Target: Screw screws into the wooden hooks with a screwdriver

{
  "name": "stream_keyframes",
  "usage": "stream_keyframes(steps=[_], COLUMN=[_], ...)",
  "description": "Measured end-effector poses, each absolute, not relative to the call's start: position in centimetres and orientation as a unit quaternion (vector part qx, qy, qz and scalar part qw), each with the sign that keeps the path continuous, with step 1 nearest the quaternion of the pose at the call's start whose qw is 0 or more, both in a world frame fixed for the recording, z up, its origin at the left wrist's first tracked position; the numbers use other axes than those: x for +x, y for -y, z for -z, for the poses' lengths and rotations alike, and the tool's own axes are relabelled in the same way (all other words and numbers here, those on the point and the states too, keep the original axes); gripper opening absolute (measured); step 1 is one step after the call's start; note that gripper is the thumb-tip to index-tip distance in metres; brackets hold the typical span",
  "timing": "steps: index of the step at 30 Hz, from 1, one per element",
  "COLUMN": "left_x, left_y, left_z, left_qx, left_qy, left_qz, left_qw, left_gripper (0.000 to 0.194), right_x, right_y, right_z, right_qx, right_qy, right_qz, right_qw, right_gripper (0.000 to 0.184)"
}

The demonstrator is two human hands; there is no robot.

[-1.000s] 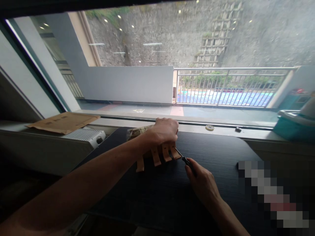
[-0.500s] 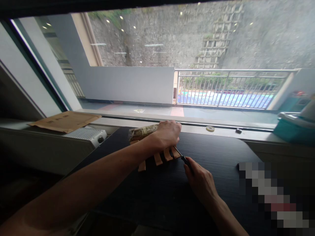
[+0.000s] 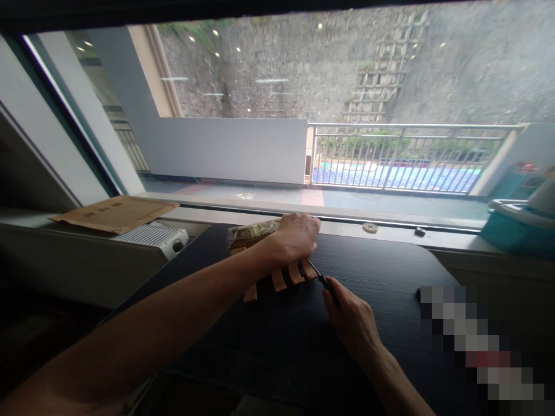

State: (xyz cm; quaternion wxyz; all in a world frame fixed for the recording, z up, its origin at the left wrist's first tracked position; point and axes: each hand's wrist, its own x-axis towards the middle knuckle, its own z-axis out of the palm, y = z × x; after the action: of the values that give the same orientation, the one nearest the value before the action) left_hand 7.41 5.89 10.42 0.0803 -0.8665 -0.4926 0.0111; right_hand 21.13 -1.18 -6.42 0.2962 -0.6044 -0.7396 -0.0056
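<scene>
A bark-covered log (image 3: 251, 232), partly wrapped in clear plastic, lies near the far edge of the dark table (image 3: 368, 323). Over its right end my left hand (image 3: 299, 234) is closed, covering that part of it. Several tan curved strips (image 3: 278, 281) stick out below the log toward me, some partly hidden by my left forearm. In my right hand (image 3: 351, 309) is a black-handled tool (image 3: 325, 282) with a thin metal shaft. The shaft's tip touches or nearly touches the rightmost strip (image 3: 309, 270), just under my left hand; its exact shape is too small to tell.
Behind the table runs a window sill with a roll of tape (image 3: 370, 227) and a small black object (image 3: 420, 231). A brown paper envelope (image 3: 117, 212) lies by a white heater (image 3: 154, 240) at left. A teal bin (image 3: 515, 228) stands at right.
Almost nothing differs. My right hand and the tool have shifted very slightly, while my left hand stays in place on the log.
</scene>
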Motion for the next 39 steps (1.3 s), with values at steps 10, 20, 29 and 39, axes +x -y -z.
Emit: stream_keyframes(steps=[10, 20, 29, 39], left_x=[7.1, 3.4, 2.0, 0.9], left_y=[-7.2, -12.6, -13.3, -8.8], left_z=[-10.9, -11.9, -9.3, -6.3], left_qx=[-0.868, -0.844, -0.821, -0.675], left_qy=[0.493, 0.491, 0.517, 0.432], left_qz=[-0.032, 0.004, 0.000, 0.182], left_qw=[0.053, -0.217, -0.242, -0.570], left_gripper=[0.045, 0.084, 0.083, 0.042], right_x=[20.5, 20.2, 21.3, 25.4], right_y=[1.3, 0.1, 0.2, -0.5], right_z=[6.7, 5.7, 5.4, -0.1], right_qx=[-0.581, -0.587, -0.653, -0.622], right_qy=[0.769, 0.776, 0.701, 0.634], right_qz=[0.160, 0.147, -0.076, -0.207], right_qw=[0.212, 0.178, 0.278, 0.410], right_gripper=[0.039, 0.037, 0.037, 0.047])
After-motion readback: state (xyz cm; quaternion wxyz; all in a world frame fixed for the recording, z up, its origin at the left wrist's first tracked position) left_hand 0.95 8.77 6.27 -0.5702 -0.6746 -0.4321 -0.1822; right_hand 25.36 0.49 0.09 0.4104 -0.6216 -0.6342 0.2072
